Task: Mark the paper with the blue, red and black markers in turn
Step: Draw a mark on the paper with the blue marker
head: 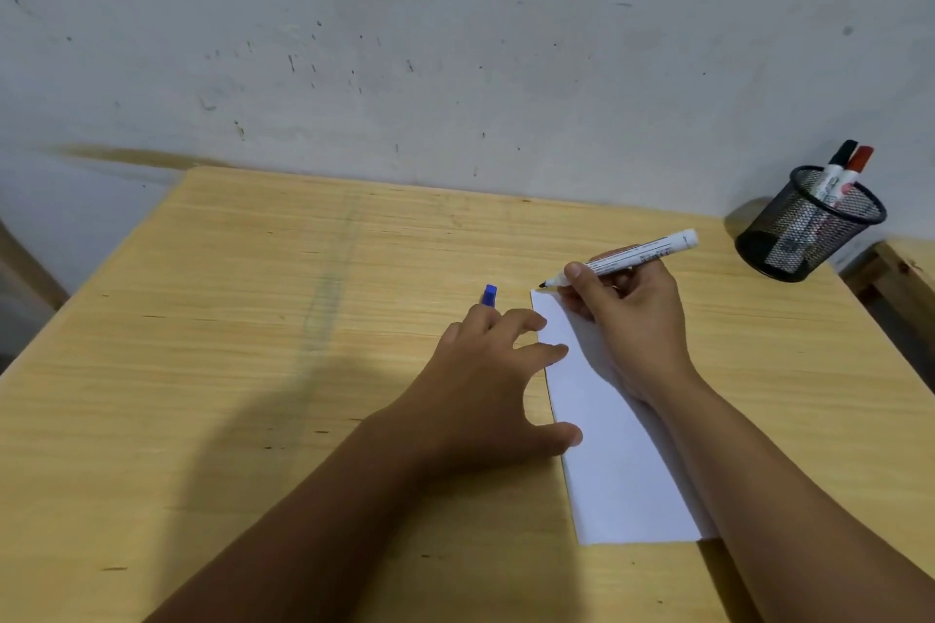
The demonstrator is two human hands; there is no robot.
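A narrow white paper (622, 460) lies on the wooden table (253, 319). My right hand (627, 319) grips an uncapped white-bodied marker (642, 252), whose dark tip touches the paper's far left corner. My left hand (480, 385) rests flat with its thumb and a fingertip on the paper's left edge. A blue cap (489, 294) sticks up between its far fingers. The red marker (860, 162) and the black marker (844, 152) stand capped in a black mesh cup (809, 228) at the far right corner. No marks are visible on the paper.
A stained grey wall runs along the table's far edge. Another wooden surface (905, 268) adjoins on the right, behind the cup. My right forearm lies across the paper's right side. Bare tabletop stretches to the left of my hands.
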